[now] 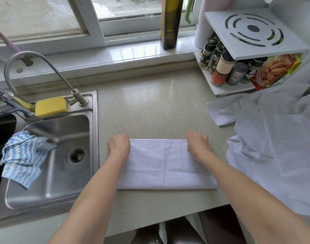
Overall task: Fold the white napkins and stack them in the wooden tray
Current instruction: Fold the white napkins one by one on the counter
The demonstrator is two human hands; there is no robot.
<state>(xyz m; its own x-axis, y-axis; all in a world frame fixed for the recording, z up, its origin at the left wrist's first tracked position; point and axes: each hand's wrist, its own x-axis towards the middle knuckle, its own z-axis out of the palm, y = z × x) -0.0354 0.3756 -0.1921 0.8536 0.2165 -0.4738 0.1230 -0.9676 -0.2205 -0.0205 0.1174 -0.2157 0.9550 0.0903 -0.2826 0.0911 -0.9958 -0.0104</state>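
Note:
A white napkin, folded into a wide rectangle, lies flat on the speckled countertop in front of me. My left hand grips its far left corner with curled fingers. My right hand grips the far right corner the same way. A heap of unfolded white napkins lies on the counter to the right. No wooden tray is in view.
A steel sink sits at the left with a blue-and-white cloth on its edge, a yellow sponge and a curved tap. A white spice rack with several jars stands back right. A dark oil bottle is on the windowsill.

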